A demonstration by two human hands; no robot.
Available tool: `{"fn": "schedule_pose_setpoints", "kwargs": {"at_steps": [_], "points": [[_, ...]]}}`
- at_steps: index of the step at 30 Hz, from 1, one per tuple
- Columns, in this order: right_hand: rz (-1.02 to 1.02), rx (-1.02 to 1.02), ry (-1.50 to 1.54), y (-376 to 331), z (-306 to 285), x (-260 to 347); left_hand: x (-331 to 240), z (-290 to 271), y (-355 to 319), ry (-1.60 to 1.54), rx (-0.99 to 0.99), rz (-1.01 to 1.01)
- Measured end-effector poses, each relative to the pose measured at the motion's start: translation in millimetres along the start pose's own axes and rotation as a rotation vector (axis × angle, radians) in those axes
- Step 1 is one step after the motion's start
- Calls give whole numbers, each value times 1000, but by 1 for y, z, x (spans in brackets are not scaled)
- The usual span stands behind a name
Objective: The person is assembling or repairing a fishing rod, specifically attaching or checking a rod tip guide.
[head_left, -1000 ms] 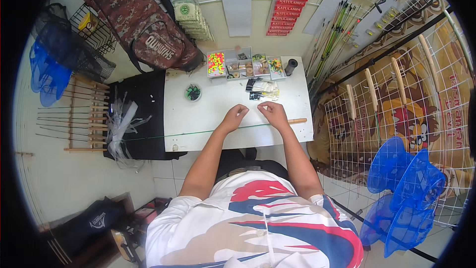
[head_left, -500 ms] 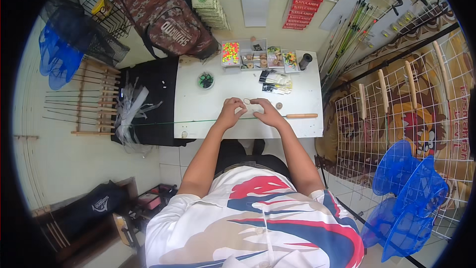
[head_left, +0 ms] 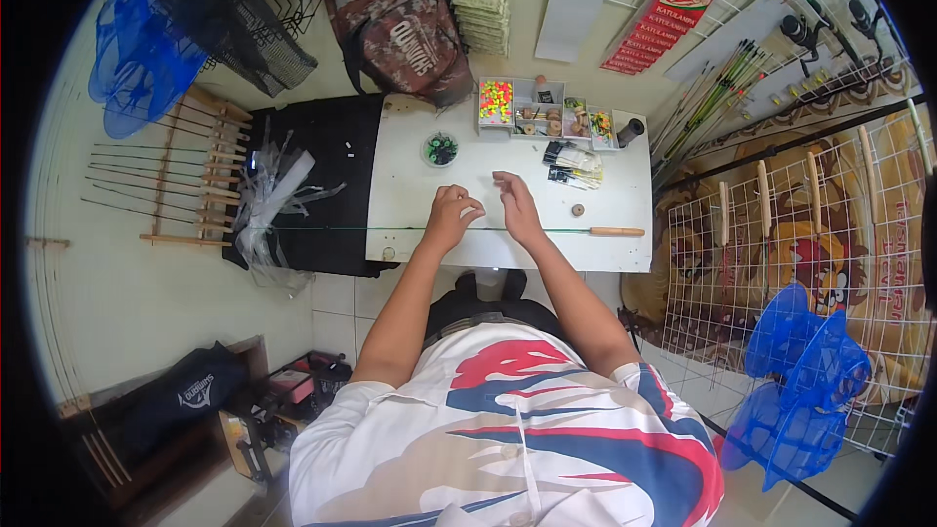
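Over the white table [head_left: 410,205], my left hand [head_left: 452,216] is closed with thumb and forefinger pinched together. Whatever it may hold is too small to make out. My right hand [head_left: 517,203] is a little apart from it, fingers stretched out and holding nothing visible. Beneath both wrists a thin green fishing rod lies across the table, its wooden handle [head_left: 617,231] to the right. A small brown round spool [head_left: 578,210] sits beyond the handle, right of my right hand.
At the back stand a compartment box [head_left: 527,134] of small parts, a bowl [head_left: 440,148] of green and black pieces, small packets [head_left: 573,162] and a dark cylinder [head_left: 631,132]. Clear plastic wrapping [head_left: 278,185] lies left; a wire grid [head_left: 703,234] with blue nets [head_left: 805,371] stands right.
My hands have drawn apart, and my right hand's fingers have straightened upward. The small pale ring seen between the fingertips no longer shows. The whole view has shifted slightly.
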State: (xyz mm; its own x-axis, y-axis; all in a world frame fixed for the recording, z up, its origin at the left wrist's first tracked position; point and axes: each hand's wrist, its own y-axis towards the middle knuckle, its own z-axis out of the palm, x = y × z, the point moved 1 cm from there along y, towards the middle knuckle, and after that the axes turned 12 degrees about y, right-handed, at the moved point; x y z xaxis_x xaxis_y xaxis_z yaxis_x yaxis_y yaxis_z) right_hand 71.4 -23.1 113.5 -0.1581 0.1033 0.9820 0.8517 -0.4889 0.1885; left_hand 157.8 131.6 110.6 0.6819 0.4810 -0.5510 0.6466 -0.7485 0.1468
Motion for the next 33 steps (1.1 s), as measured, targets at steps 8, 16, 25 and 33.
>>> {"fn": "schedule_pose_setpoints", "kwargs": {"at_steps": [8, 16, 25, 33], "points": [[691, 240, 197, -9, 4, -23, 24, -6, -5, -30, -75, 16], [428, 211, -240, -25, 6, -15, 33, 9, -19, -84, -44, -18], [431, 89, -288, -47, -13, -56, 55, 55, -37, -51, 190, -131], [426, 23, -315, -57, -19, -68, 54, 93, -38, 219, 173, -77]]}}
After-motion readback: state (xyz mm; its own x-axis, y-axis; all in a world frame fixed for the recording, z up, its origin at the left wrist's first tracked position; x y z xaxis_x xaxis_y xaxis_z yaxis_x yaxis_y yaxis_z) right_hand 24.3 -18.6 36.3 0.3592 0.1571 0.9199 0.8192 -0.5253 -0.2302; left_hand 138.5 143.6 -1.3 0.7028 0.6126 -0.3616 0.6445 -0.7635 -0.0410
